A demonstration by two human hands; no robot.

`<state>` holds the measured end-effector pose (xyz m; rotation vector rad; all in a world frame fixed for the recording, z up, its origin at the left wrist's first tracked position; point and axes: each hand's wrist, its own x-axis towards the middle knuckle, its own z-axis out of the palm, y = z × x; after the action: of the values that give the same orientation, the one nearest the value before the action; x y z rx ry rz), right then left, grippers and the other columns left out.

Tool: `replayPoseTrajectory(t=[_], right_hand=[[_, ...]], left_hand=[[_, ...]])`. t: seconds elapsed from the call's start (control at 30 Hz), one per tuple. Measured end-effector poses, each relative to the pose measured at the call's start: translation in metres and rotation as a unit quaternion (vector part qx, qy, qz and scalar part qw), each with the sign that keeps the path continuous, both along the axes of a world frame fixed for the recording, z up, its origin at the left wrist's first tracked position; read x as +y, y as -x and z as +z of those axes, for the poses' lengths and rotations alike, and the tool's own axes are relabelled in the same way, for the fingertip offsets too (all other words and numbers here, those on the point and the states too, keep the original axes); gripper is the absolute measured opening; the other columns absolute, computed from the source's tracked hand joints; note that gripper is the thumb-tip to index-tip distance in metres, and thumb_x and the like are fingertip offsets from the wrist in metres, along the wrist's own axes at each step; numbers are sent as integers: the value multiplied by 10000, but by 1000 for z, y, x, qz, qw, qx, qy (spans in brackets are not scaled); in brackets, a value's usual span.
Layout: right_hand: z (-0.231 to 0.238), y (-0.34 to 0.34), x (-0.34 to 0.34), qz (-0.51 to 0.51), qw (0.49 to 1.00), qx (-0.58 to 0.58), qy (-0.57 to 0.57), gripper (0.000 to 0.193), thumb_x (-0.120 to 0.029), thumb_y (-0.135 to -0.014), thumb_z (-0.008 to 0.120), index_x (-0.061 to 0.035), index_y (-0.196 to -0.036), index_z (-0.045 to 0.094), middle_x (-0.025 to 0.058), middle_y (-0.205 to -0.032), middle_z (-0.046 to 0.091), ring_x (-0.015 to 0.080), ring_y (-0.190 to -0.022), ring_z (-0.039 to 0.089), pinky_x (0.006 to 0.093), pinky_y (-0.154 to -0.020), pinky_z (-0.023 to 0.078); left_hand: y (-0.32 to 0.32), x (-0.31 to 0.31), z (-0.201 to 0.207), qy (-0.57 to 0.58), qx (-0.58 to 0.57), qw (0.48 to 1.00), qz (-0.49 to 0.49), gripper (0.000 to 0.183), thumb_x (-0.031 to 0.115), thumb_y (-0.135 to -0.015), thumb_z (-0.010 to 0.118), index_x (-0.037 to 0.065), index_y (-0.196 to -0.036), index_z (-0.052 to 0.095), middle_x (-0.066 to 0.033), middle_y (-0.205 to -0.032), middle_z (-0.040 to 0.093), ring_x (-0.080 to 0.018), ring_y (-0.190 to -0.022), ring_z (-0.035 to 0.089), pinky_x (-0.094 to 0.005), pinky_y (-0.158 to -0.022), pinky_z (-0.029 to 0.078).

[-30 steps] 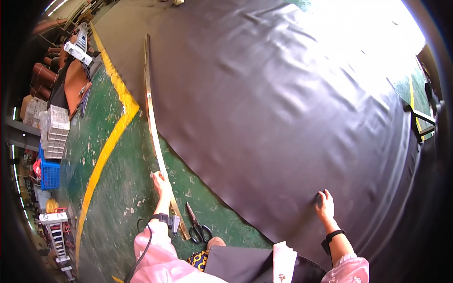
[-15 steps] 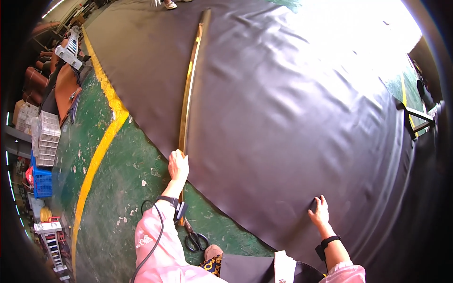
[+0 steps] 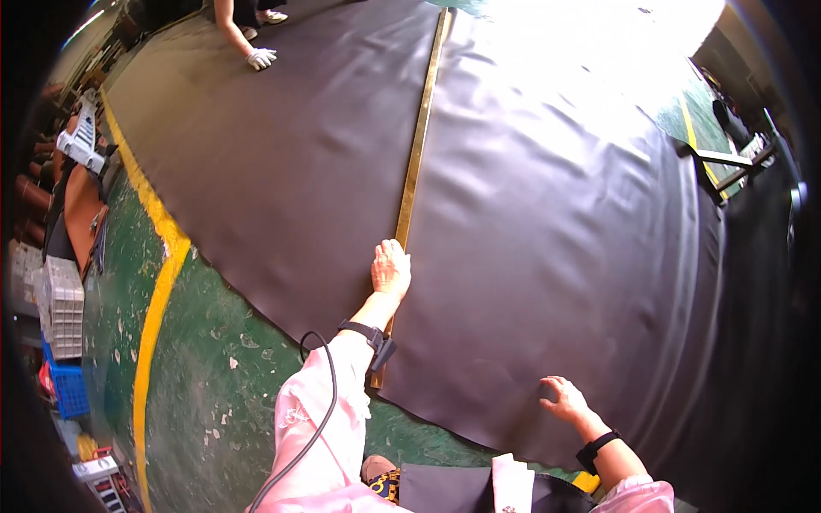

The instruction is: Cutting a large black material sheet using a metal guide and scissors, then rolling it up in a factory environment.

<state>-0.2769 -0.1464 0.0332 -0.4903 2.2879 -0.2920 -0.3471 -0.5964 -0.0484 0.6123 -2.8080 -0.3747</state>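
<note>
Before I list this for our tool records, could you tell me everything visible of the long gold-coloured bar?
The long gold-coloured bar is narrow and shiny, metal by its look. It appears to lie flat across the dark sheet, slanting slightly rightward as it runs away. Its far end nears the sheet's far edge; its near end is by the edge bordering the green floor. The left hand grips its nearer half, hiding part. Any markings are too small to read.

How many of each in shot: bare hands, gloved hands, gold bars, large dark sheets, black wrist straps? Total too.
Bare hands: 2 (left hand, right hand)
Gloved hands: 1 (co-worker's white-gloved hand)
Gold bars: 1 (long gold bar)
Large dark sheets: 1 (dark sheet)
Black wrist straps: 2 (left strap, right strap)
Total: 7
</note>
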Motion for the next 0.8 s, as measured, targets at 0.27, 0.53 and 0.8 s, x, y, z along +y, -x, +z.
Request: replayPoseTrajectory(t=[0.27,0.53,0.8], right_hand=[[21,-7,49,-49,998,-3,-36,465,-282,-739,640,-176,-1167,492,92,-1211,476,280,-1129,449,368,-947,385],[25,-24,85,-59,997,9,-42,452,-287,-739,632,-165,-1157,511,94,-1201,494,277,-1102,477,369,-928,404],[21,-49,111,-65,997,19,-25,433,-286,-752,619,-172,-1157,516,103,-1186,510,280,-1104,476,369,-928,405]], left_hand=[[5,86,4,5,-8,996,-91,295,226,-781,601,5,-927,470,-140,-891,465,-277,-863,492,-359,-728,457],[-12,182,-2,25,-43,984,-172,274,216,-784,577,31,-963,486,-90,-896,469,-221,-867,498,-324,-719,455],[-51,237,5,-269,13,942,-202,274,198,-745,640,33,-927,518,-95,-835,503,-243,-808,524,-336,-700,456]])
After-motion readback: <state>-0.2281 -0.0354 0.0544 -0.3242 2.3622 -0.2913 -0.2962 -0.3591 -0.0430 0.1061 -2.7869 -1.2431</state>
